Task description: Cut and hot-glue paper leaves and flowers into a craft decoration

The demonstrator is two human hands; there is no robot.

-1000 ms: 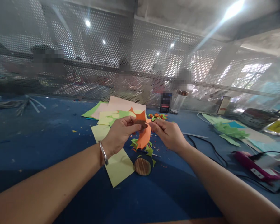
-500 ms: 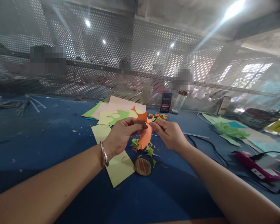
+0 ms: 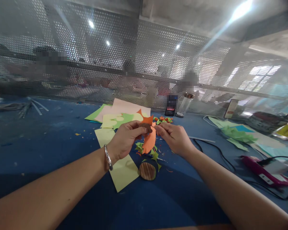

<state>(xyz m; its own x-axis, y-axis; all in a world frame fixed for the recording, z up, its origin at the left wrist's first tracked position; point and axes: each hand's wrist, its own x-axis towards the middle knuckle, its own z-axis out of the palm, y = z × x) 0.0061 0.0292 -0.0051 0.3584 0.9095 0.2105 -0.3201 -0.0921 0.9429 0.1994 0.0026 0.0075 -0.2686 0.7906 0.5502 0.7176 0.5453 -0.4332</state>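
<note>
My left hand (image 3: 127,139), with a silver bracelet at its wrist, is closed on a piece of orange paper (image 3: 149,140) with jagged cut edges. A small dark brown round piece (image 3: 147,127) is pinched at its thumb, against the paper. My right hand (image 3: 174,137) is closed in a pinch at the paper's right edge. A thin rod (image 3: 154,127) runs from its fingertips to the brown piece; its kind is too small to tell. Under the hands lie green paper cuttings (image 3: 155,155) and a round block with a wood-grain top (image 3: 147,171).
Pale yellow paper (image 3: 122,174) and pink paper (image 3: 132,107) lie on the blue table (image 3: 50,134). Behind stand a phone (image 3: 171,105) and a glass bottle (image 3: 184,105). At right are a magenta power strip (image 3: 266,172) and black cables. A perforated metal screen (image 3: 98,64) bounds the back.
Both hands keep nearly the same place and grip. The upper part of the orange paper has tilted slightly to the right. The view has shifted very slightly.
</note>
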